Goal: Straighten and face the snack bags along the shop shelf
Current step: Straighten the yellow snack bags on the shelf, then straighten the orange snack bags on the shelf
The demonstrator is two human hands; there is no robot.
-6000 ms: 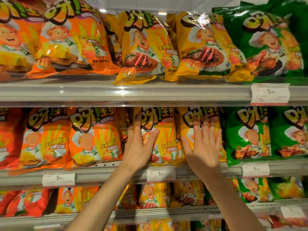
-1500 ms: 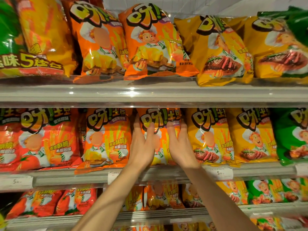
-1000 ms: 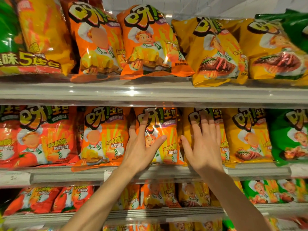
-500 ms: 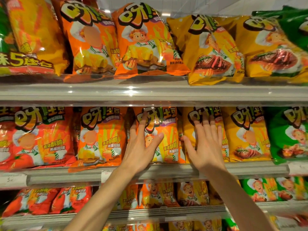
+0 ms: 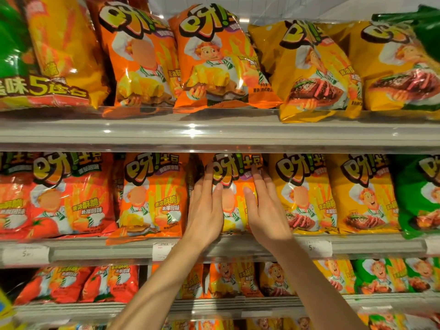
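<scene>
Two hands: both are on one orange snack bag (image 5: pixel 234 186) in the middle shelf (image 5: pixel 238 244) row, left hand (image 5: pixel 206 210) on its left edge and right hand (image 5: pixel 266 210) on its right edge.
Grip: left fingers reach up along the bag's side with the thumb laid across the front, so it looks like a light pinch on that edge. Right hand looks much the same, thumb on the front and fingers going round the side, though I can't really see how far they wrap.
Why held like that: my guess is squaring it up, holding both edges lets you twist the front to face out and centre it in its slot.
Where the bag sits: upright, wedged between another orange bag (image 5: pixel 152 196) on the left and a yellow steak-picture bag (image 5: pixel 302 194) on the right, touching both.
Neighbours: the row mostly faces forward already, red bags (image 5: pixel 54 194) far left, green bag (image 5: pixel 416 196) far right.
Shelf surface: grey lip with a clear plastic strip and white price tags (image 5: pixel 317 247) clipped on.
Room: shop aisle, top shelf (image 5: pixel 214 134) loaded with bigger bags that lean and overlap, so I'd say those need doing too. Lower shelf (image 5: pixel 214 306) holds smaller packs.
</scene>
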